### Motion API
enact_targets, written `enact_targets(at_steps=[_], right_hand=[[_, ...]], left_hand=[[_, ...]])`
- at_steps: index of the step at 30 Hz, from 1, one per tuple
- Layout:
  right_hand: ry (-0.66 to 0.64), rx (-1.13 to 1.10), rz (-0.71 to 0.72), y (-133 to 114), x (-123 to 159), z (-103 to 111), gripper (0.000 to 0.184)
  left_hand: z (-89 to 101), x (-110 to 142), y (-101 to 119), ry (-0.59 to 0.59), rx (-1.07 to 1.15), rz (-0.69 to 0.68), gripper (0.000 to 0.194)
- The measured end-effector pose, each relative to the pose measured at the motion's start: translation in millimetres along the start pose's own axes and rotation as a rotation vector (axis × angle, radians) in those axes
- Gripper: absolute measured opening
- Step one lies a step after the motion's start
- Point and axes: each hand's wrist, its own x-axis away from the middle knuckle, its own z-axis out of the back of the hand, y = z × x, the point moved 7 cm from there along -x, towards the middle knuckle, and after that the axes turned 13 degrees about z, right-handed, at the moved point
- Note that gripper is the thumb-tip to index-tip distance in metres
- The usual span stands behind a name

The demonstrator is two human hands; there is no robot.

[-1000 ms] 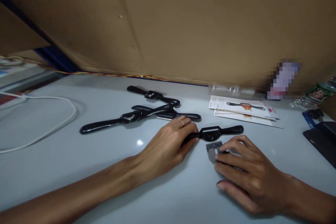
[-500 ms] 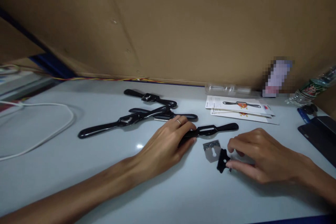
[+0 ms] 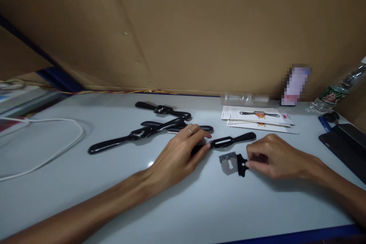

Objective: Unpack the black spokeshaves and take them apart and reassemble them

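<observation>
My left hand (image 3: 183, 145) has its fingers closed round the near handle of a black spokeshave body (image 3: 223, 142). Its slotted middle and right handle show beyond my fingers. On the table just below lies a grey spokeshave blade (image 3: 228, 163) with a keyhole slot. Against the blade's right side is a small black lever cap (image 3: 242, 165) with a hole. My right hand (image 3: 274, 157) pinches the lever cap's right edge between thumb and forefinger; its other fingers are curled under. Whether a screw is also in that pinch is hidden.
Left of my hands lie more black spokeshaves (image 3: 140, 133), one crossing another. Behind are printed cards (image 3: 251, 114), clear plastic packaging (image 3: 244, 99) and a propped, blurred-out phone (image 3: 295, 85). At right stand a bottle (image 3: 331, 95) and a dark case (image 3: 345, 141). A white cable (image 3: 77, 122) loops at left.
The lever cap has turned and moved away from me, beside the blade. My right hand has shifted with it and its fingers have drawn together. The left hand keeps hold of the spokeshave body.
</observation>
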Motion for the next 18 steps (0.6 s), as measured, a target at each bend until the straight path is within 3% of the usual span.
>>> enact_targets(at_steps=[5,9,14,18], right_hand=[[0.286,0.211,-0.083,21,4,15,0.018],[0.267,0.251,-0.139,34,5,9,0.022],[0.328,0.2,-0.079,27,5,13,0.018],[0.294,0.152,0.097,-5,2,10,0.017]], left_hand=[[18.0,-16,-22,0.152,-0.062,0.033,0.023],[21.4,-26,-34,0.16,-0.157,0.025,0.024],[18.3,-17,-14,0.11,-0.099,-0.06,0.022],[7.7,-5,8,0.024,-0.049,-0.182,0.019]])
